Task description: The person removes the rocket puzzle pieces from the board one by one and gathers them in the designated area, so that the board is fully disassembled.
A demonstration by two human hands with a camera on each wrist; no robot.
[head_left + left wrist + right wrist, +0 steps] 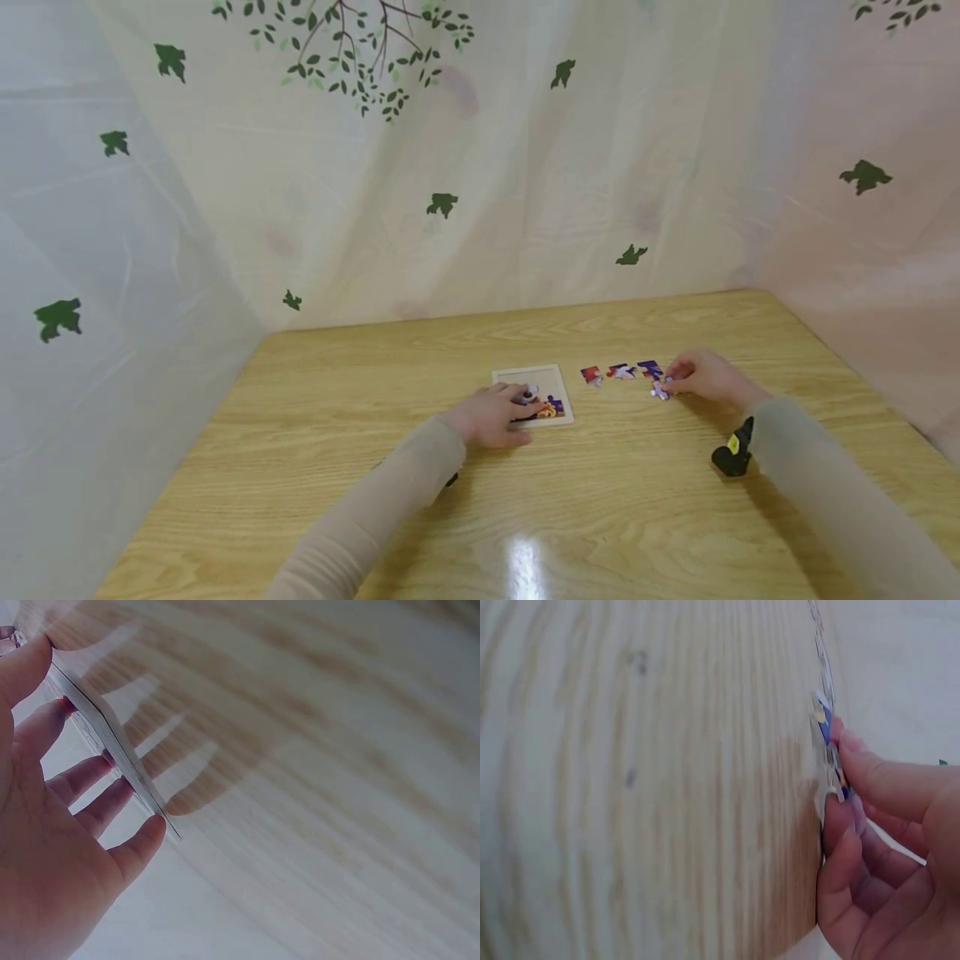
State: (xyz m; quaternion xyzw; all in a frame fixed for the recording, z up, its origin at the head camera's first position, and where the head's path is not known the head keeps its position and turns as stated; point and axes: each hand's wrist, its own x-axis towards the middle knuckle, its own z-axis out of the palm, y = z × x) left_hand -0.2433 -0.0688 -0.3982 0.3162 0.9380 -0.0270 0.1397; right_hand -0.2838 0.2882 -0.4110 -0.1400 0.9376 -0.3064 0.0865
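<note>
A square puzzle tray (530, 369) with a pale frame lies on the table, partly filled with colourful pieces. My left hand (491, 416) rests over its left side with spread fingers on the tray; the left wrist view shows the fingertips of the hand (82, 802) along the tray's edge (120, 746). To the right, my right hand (705, 377) pinches a small puzzle piece (840, 778) between thumb and fingers, close to the table. Beside it lie a purple piece (649, 367) and a light purple piece (659, 390). Part of the tray is hidden under the left hand.
Between the tray and my right hand lie a red piece (590, 374) and a red, white and purple piece (621, 372). The wooden table (600, 500) ends at a pale curtain (510, 208) with leaf patterns. A black wrist device (733, 454) is at the right wrist.
</note>
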